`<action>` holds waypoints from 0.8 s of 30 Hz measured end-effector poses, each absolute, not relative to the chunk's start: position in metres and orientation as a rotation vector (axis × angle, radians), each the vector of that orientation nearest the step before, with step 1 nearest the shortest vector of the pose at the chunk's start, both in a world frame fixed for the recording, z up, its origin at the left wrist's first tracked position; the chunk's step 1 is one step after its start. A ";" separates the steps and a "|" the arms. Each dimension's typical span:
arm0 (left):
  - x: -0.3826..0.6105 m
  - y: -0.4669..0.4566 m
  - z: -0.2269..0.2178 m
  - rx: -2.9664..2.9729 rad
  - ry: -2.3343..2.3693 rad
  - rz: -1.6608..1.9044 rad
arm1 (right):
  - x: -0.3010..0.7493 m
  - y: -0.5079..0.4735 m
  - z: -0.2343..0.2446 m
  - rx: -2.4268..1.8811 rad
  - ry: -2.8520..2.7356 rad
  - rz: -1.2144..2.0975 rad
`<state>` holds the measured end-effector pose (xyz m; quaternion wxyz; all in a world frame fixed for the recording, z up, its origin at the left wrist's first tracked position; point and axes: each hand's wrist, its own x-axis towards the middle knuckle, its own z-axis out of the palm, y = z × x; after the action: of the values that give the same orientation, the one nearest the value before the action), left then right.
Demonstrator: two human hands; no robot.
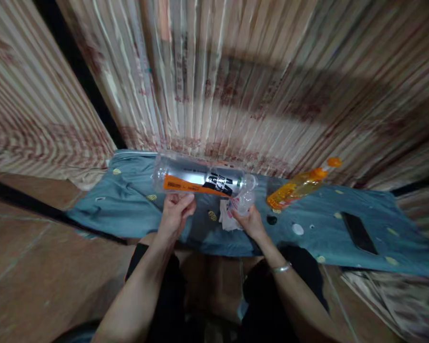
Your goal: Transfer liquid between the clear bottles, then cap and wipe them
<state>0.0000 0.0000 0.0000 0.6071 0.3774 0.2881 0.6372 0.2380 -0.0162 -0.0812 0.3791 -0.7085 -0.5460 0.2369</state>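
A large clear plastic bottle (186,175) with a silver and orange label lies level above the blue cloth, its neck towards the right. My left hand (178,212) is closed on its lower side, near the base end. At the neck end, my right hand (250,221) is closed round a clear plastic cup-like piece (246,201), which touches or overlaps the bottle's mouth; its exact shape is blurred. Below the neck, a crumpled white tissue or wrapper (229,220) with red and blue print shows beside my right fingers.
Right of my hands, a bottle of yellow-orange liquid (293,189) leans at a slant. A black cap (271,219), a white round lid (298,229) and a dark phone (359,233) lie on the blue cloth (196,238). A striped curtain (236,95) hangs close behind.
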 end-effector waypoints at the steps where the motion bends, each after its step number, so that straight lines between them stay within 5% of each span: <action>1: 0.001 0.000 0.000 0.872 0.671 1.478 | 0.238 -0.016 -0.082 -1.820 -1.396 0.598; 24: 0.002 0.001 0.003 0.876 0.609 1.499 | 0.237 -0.016 -0.080 -1.877 -1.399 0.543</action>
<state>0.0024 0.0007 0.0027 0.6057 0.3789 0.2634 0.6482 0.2369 -0.0162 -0.0802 0.3611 -0.7284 -0.5428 0.2108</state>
